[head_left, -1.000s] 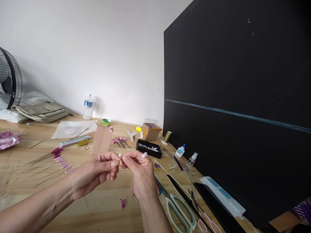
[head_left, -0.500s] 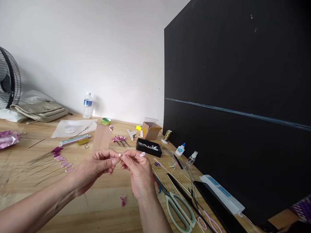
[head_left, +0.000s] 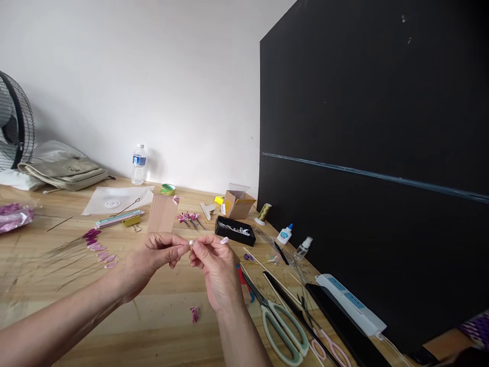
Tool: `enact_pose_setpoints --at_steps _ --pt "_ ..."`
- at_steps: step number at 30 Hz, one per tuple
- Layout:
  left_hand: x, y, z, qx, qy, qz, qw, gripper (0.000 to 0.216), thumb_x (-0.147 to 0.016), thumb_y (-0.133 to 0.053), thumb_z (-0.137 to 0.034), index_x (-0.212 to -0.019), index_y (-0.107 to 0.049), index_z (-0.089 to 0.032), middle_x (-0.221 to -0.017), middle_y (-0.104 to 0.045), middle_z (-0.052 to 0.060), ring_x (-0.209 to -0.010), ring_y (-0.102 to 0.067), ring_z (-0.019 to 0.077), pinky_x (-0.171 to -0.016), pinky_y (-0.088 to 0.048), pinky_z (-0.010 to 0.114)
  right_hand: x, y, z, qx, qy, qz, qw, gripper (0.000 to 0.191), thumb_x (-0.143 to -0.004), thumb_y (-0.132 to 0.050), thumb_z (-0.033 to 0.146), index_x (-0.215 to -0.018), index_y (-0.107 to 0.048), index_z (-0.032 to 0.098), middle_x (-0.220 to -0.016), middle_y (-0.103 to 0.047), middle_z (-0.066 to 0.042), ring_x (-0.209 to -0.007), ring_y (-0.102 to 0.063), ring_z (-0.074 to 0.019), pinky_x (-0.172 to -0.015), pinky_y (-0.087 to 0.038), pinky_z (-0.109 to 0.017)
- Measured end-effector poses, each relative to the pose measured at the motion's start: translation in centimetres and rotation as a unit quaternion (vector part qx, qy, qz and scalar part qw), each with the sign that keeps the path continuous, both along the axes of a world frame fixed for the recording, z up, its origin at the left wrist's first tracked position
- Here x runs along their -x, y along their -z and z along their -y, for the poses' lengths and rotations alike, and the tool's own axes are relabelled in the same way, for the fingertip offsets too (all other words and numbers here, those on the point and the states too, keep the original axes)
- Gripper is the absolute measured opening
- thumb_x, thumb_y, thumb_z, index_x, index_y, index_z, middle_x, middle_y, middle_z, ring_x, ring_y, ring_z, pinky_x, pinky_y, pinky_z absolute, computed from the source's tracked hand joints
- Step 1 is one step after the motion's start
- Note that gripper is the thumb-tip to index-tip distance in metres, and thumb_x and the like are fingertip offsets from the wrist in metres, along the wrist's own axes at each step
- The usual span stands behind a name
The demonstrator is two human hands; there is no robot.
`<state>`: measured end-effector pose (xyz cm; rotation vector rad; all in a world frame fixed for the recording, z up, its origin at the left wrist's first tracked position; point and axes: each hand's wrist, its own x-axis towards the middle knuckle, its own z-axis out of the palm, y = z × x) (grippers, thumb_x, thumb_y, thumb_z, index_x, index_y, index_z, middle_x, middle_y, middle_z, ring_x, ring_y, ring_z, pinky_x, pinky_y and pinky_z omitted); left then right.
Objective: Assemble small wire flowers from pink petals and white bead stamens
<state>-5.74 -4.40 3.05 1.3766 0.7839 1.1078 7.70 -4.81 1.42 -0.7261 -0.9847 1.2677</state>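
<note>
Both my hands meet above the wooden table (head_left: 160, 326). My left hand (head_left: 153, 257) pinches a small white pearl bead (head_left: 191, 243) between thumb and forefinger. My right hand (head_left: 216, 267) is closed in a pinch right beside the bead, touching it from the right; a thin wire may run from it but I cannot make it out. A small pink petal piece (head_left: 224, 240) sticks up at my right hand's fingertips.
Mint-handled scissors (head_left: 280, 326), pink scissors (head_left: 330, 351), a power strip (head_left: 349, 305), glue bottle (head_left: 284, 234), spray bottle (head_left: 302, 249), gold thread spool (head_left: 263, 212), black tray (head_left: 234, 231), cardboard box (head_left: 237, 204), water bottle (head_left: 138, 164), purple petals on wires (head_left: 95, 244), fan (head_left: 13, 122). A black board (head_left: 374, 153) stands at right.
Both hands stay pinched on the bead and have shifted only slightly; the view has drifted a little.
</note>
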Motion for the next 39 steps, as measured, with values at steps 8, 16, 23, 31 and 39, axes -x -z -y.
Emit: enact_pose_setpoints --at_steps 8,16,23,31,39 --pt "0.2 -0.1 -0.1 0.020 0.008 0.001 1.000 0.017 -0.065 -0.068 -0.031 -0.056 -0.067 -0.017 -0.052 -0.054 -0.002 -0.057 -0.042 0.0121 -0.055 -0.032 0.023 -0.2 0.2 -0.2 -0.020 -0.034 0.006 0.999 0.012 -0.060 -0.070 0.022 -0.057 -0.060 0.017 -0.054 -0.057 0.004 -0.052 -0.049 -0.0074 -0.050 -0.038 -0.019" --pt "0.2 0.0 -0.3 0.061 0.017 0.013 0.998 0.016 -0.061 -0.071 -0.030 -0.059 -0.067 -0.015 -0.052 -0.053 -0.002 -0.052 -0.037 0.0095 -0.052 -0.030 0.022 -0.1 0.6 -0.3 -0.005 -0.023 0.018 1.000 0.014 -0.060 -0.070 0.025 -0.058 -0.060 0.016 -0.053 -0.056 0.004 -0.050 -0.048 -0.0073 -0.050 -0.038 -0.019" --pt "-0.2 0.2 -0.2 0.060 -0.021 0.043 0.997 0.016 -0.059 -0.073 -0.030 -0.066 -0.065 -0.018 -0.056 -0.055 -0.003 -0.052 -0.040 0.0096 -0.052 -0.031 0.022 -0.1 0.6 -0.1 0.002 -0.023 0.012 1.000 0.019 -0.061 -0.070 0.031 -0.060 -0.058 0.016 -0.057 -0.056 0.003 -0.050 -0.048 -0.0070 -0.048 -0.039 -0.019" --pt "-0.1 0.4 -0.2 0.077 -0.007 0.060 0.995 0.017 -0.057 -0.074 -0.029 -0.066 -0.066 -0.018 -0.056 -0.056 -0.004 -0.050 -0.040 0.0086 -0.052 -0.031 0.022 -0.1 1.1 -0.4 0.039 -0.051 -0.050 0.997 0.022 -0.058 -0.073 0.028 -0.063 -0.056 0.016 -0.056 -0.059 0.003 -0.048 -0.050 -0.0064 -0.046 -0.039 -0.017" --pt "-0.2 0.5 -0.3 0.014 0.002 0.035 0.999 0.008 -0.064 -0.069 -0.027 -0.066 -0.068 -0.019 -0.057 -0.060 -0.001 -0.055 -0.046 0.0119 -0.051 -0.033 0.022 -0.3 1.1 -0.6 0.065 -0.109 -0.091 0.988 0.020 -0.056 -0.075 0.023 -0.062 -0.057 0.016 -0.053 -0.058 0.003 -0.047 -0.049 -0.0061 -0.044 -0.038 -0.016"
